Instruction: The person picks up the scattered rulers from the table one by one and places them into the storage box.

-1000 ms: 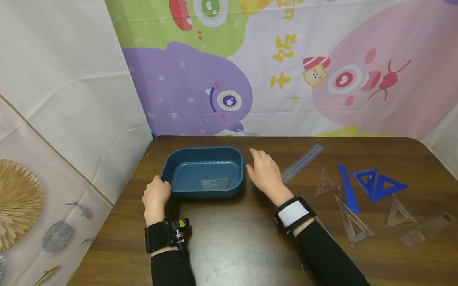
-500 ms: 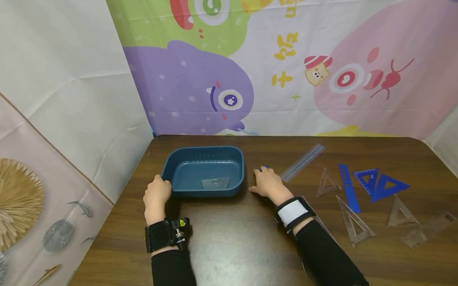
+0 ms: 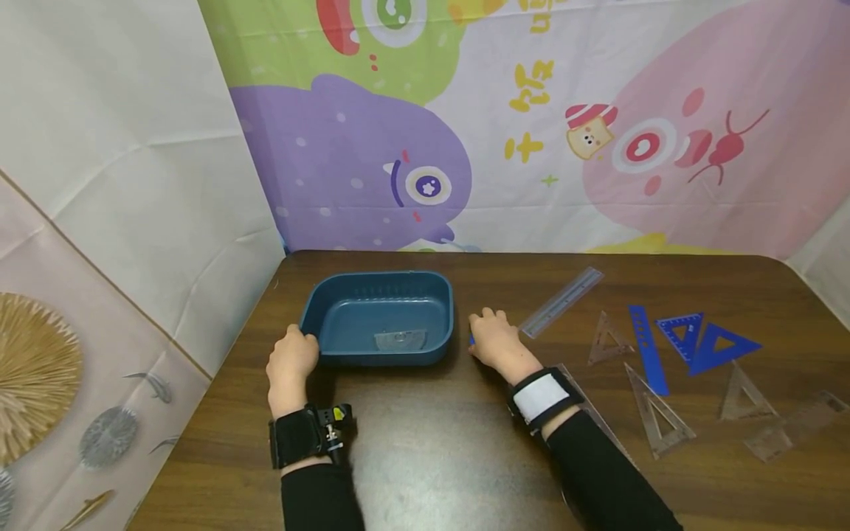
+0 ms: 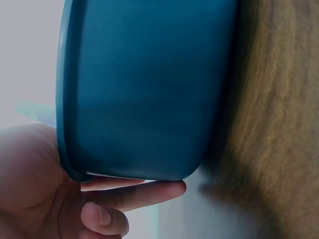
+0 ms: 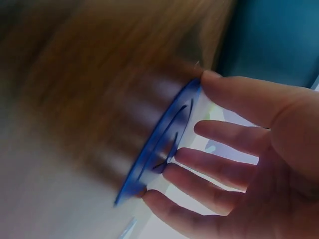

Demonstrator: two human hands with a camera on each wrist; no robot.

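Observation:
A dark blue-green plastic bin [image 3: 381,360] stands at the table's left, with a clear protractor [image 3: 401,340] lying inside it. My left hand [image 3: 292,358] holds the bin's near left corner; in the left wrist view its fingers [image 4: 154,195] lie along the end wall, while the thumb is hidden behind the rim. Just right of the bin, my right hand [image 3: 496,341] reaches down close over the table. A blue protractor [image 5: 162,139] is pinched between its thumb and fingertips, tilted, with its straight edge toward the tabletop.
To the right lie a clear ruler [image 3: 561,302], a blue ruler [image 3: 647,350], two blue set squares [image 3: 724,348], several clear set squares [image 3: 657,413] and other clear pieces [image 3: 769,442]. Another clear strip [image 3: 598,413] lies partly under the right forearm. A cartoon cloth [image 3: 518,199] hangs behind the table.
My right hand has lowered beside the bin, and its fingers have closed on the blue protractor. The left hand stays at the bin's corner.

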